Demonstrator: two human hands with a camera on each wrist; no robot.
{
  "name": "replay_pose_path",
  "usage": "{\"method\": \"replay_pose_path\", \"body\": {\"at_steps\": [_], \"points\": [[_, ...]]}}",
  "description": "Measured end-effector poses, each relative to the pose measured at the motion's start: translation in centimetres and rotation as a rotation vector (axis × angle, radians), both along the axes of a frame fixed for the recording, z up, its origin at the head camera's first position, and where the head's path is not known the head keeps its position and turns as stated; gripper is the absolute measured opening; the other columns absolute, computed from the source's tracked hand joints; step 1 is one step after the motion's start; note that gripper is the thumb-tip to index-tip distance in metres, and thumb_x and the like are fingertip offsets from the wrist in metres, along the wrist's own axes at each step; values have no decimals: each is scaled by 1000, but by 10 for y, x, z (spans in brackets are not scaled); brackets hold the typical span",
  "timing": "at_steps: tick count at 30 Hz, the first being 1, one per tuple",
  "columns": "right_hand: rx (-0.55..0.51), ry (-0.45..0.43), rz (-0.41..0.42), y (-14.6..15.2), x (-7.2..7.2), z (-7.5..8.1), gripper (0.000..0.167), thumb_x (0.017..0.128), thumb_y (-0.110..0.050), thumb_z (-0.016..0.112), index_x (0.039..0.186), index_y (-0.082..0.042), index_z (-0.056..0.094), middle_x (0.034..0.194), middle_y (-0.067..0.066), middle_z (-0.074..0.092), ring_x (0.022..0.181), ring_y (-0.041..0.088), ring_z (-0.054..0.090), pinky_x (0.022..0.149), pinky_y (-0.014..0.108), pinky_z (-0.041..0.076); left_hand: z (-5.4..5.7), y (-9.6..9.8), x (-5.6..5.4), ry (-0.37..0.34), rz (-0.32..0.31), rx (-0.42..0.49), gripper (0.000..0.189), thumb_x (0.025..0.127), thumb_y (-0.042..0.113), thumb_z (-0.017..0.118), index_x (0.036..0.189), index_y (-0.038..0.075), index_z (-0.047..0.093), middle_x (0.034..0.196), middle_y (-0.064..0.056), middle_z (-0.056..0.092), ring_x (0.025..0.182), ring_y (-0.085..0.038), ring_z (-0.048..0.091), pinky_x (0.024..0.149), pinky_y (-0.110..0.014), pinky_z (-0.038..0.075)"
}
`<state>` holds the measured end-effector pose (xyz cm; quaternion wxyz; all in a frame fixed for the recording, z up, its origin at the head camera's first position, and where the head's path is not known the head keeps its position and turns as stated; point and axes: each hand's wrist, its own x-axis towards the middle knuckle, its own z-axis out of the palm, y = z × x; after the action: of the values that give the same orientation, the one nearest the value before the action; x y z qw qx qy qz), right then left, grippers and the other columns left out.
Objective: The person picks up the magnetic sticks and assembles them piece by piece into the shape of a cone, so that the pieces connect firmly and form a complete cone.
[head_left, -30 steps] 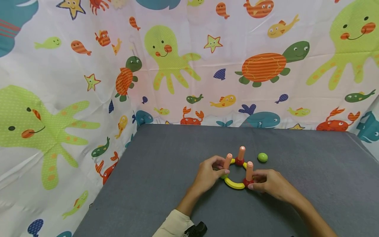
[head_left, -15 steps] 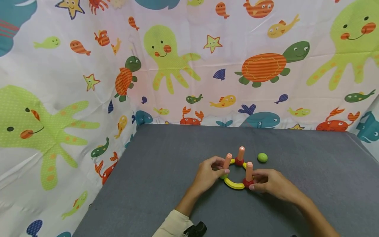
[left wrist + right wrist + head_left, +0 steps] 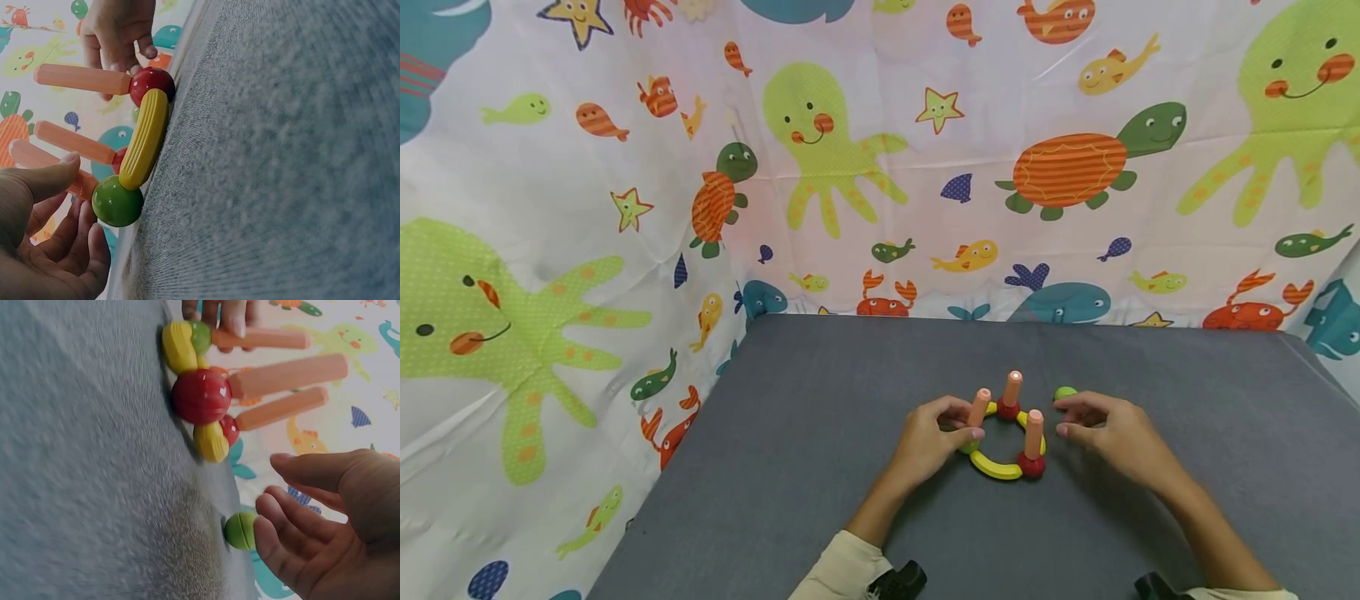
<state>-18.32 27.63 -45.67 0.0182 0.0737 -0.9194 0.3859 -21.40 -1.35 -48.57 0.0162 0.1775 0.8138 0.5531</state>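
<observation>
A toy ring of curved yellow pieces [image 3: 996, 467] and ball joints lies on the grey table, with three salmon-coloured sticks standing up from it. Two joints are red balls [image 3: 1032, 465]; the third is a green ball [image 3: 117, 201]. My left hand [image 3: 925, 442] pinches the stick [image 3: 980, 407] above that green joint between thumb and fingers. To the right of the ring, my right hand [image 3: 1120, 433] is held with thumb and fingers apart and nothing between them. Its fingertips overlap a loose grooved green ball [image 3: 240, 530], partly hidden behind them in the head view.
The grey table [image 3: 820, 392] extends around the toy. Behind and to the left hangs a white curtain [image 3: 880, 167] printed with sea animals. Dark wrist cameras [image 3: 897, 579] sit at both cuffs.
The right hand has left the red ball at the ring's near right and moved up and right to the loose green ball. The left hand keeps its pinch on the stick.
</observation>
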Motion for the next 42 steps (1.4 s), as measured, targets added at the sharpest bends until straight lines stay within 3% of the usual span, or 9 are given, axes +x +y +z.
{"method": "replay_pose_path", "body": {"at_steps": [7,12,15,20,26,34,42], "points": [[95,126,-41,9,-14,-6,42,94,-15,83,132,-3,70,114,17,71,98,34,71,77,44,56,1,2,0,0,-19,15,29,90,21,87,116,14,77,107,3,75,90,-2,67,85,-21,55],[107,136,-54,13,-23,-10,47,94,-15,82,136,0,68,124,26,64,106,43,69,84,61,54,2,4,-1,-4,-11,24,28,90,24,88,115,14,78,105,5,75,89,-1,66,84,-21,55],[113,119,-70,13,-27,-12,49,94,-15,81,138,1,66,128,29,61,111,46,66,87,65,52,3,5,-1,-4,-9,19,28,90,24,88,115,15,78,104,5,75,88,-1,66,84,-21,55],[129,82,-60,12,-31,-17,48,95,-17,80,137,3,66,130,30,62,110,43,64,85,59,53,2,4,-1,-3,-3,18,28,90,25,88,115,15,78,104,5,75,88,-1,66,84,-21,55],[145,82,-38,10,-31,-22,38,95,-14,79,129,1,72,115,24,67,98,33,61,75,42,48,1,0,-1,-7,-2,15,30,91,29,87,115,16,78,105,6,75,89,-1,66,85,-21,55],[129,70,-57,13,-28,-26,44,95,-16,81,132,4,68,112,23,72,97,34,65,77,42,51,1,1,-1,-9,-11,26,26,91,26,86,114,16,78,105,6,76,90,0,67,85,-21,55],[90,65,-67,6,-24,-18,44,98,-22,79,132,3,68,119,25,73,105,40,69,76,38,54,1,0,0,-11,-8,31,26,92,24,86,114,15,78,106,5,76,90,0,66,85,-21,55]]}}
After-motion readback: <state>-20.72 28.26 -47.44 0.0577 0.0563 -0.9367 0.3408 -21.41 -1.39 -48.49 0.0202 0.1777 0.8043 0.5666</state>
